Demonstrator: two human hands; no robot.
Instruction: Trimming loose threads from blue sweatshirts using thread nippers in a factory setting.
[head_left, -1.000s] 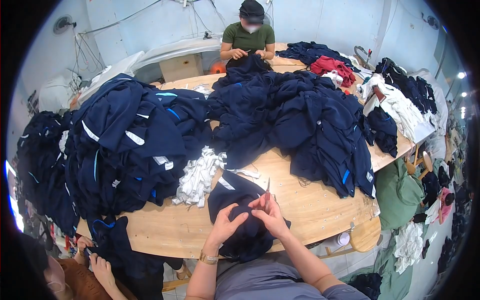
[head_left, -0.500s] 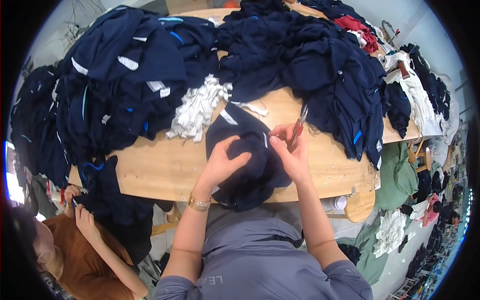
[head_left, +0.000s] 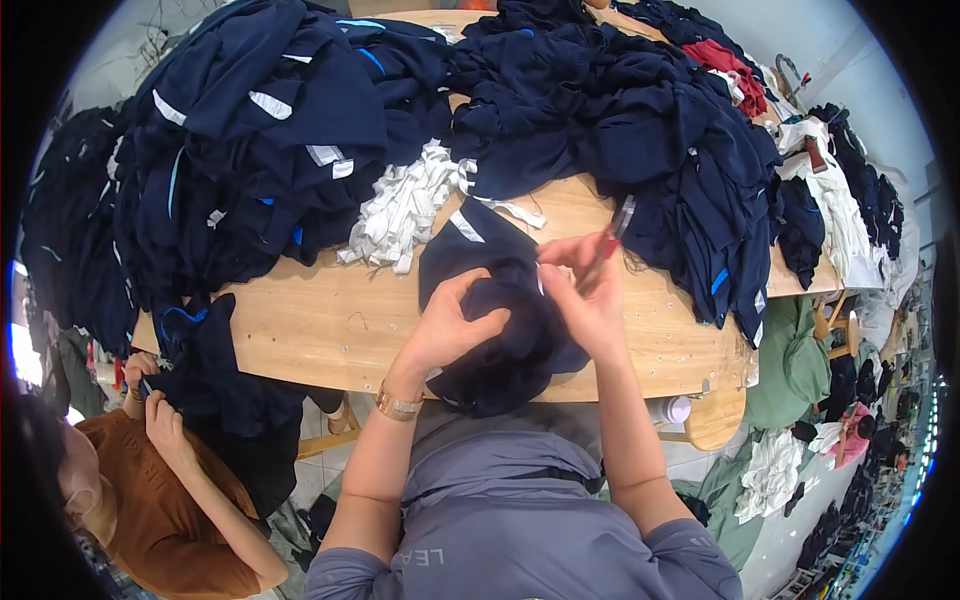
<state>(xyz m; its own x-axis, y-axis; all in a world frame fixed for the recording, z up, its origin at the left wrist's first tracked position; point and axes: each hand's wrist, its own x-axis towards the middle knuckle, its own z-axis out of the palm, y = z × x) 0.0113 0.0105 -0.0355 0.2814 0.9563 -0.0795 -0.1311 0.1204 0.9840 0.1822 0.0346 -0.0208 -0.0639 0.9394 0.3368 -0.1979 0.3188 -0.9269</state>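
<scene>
my left hand (head_left: 445, 328): half-curled on the garment (head_left: 525, 368), firmness unclear | garment: between my hands, by the desk (head_left: 310, 340) edge | my right hand (head_left: 590, 300): closed round snips (head_left: 611, 245), fingertips at a white tab (head_left: 541, 280) | snips: long axis away, slightly rightward | white strips (head_left: 400, 220): beyond, leftward

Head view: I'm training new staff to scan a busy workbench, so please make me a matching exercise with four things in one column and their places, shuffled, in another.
Things
1. Red-handled tool
2. Gold wristband
3. White strips
4. Red cloth

Places
A. Worn on the left wrist
B. At the upper right of the view
C. Held in the right hand
D. Heaped on the table, beside the big navy pile

Pairs: 1-C, 2-A, 3-D, 4-B
</scene>
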